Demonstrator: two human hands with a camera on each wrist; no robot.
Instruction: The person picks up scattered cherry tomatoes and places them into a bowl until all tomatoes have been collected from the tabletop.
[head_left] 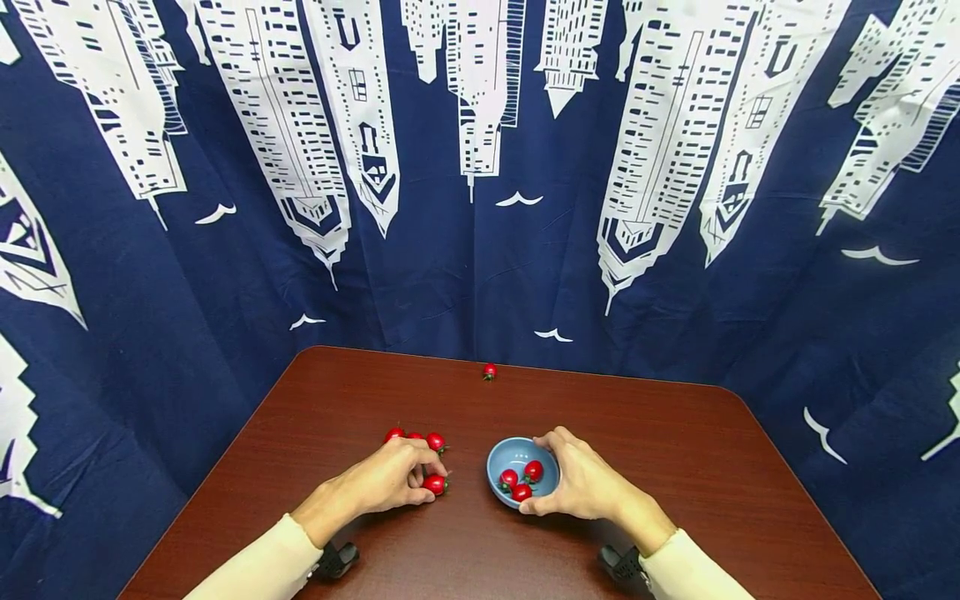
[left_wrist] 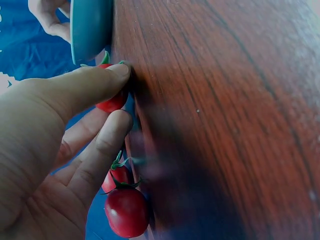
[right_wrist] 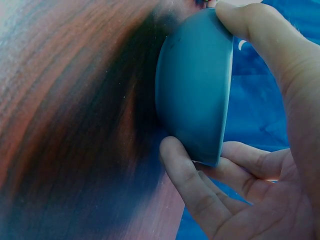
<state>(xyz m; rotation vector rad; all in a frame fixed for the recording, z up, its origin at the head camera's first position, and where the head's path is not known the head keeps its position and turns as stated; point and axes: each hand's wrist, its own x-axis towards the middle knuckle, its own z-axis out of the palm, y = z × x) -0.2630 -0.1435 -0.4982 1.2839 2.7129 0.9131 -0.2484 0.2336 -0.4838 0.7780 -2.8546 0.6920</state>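
The left hand [head_left: 378,483] partly covered three red tomatoes [head_left: 436,442] just beyond it; the middle one showed only as a sliver. Its thumb and index finger had closed to a narrow pinch around a held tomato [head_left: 434,484], hiding part of its red skin but not its green stem; whether that tomato touched the table [head_left: 360,379] could not be told.

The right hand [head_left: 588,483] was spread about as wide as the blue bowl [head_left: 512,452] it gripped, thumb at the near rim, fingers at the far side. From the right wrist, the bowl's outer wall blocked its contents; from above, three tomatoes inside [head_left: 533,472] were visible. The bowl stood to the right of the held tomato, apart from it.

The lower edge cut off both pale sleeves [head_left: 262,560], which partly hid dark wrist devices [head_left: 339,562]. A lone tomato [head_left: 490,372] lay at the table's far edge, before a navy cloth [head_left: 435,292] with upside-down white buildings, cropped on several sides.
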